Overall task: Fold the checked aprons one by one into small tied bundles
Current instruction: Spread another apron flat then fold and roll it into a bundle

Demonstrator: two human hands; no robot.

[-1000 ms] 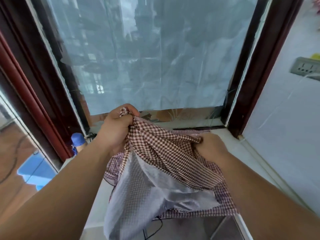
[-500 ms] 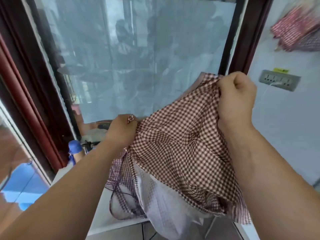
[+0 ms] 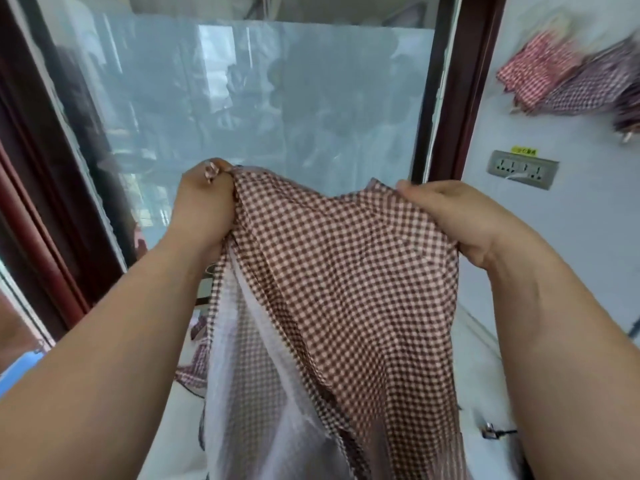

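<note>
A brown-and-white checked apron (image 3: 346, 278) hangs spread in the air between my two hands, in front of the window. My left hand (image 3: 204, 206) grips its top left corner, a scrap of cloth sticking out above the fist. My right hand (image 3: 450, 216) grips the top right edge, fingers curled over the fabric. The apron's pale inner side (image 3: 249, 393) shows at the lower left, and its lower part drapes down toward the white table (image 3: 180, 420). More checked cloth (image 3: 194, 372) lies on the table behind it.
Several checked aprons (image 3: 568, 77) hang on the white wall at the upper right, above a grey socket strip (image 3: 523, 169). A frosted window (image 3: 259, 105) in a dark red frame (image 3: 457, 84) fills the back. A small metal item (image 3: 488, 434) lies on the table at the right.
Both hands have lifted the apron off the table and spread it out. My right hand rose high to the right, then came down level with my left hand.
</note>
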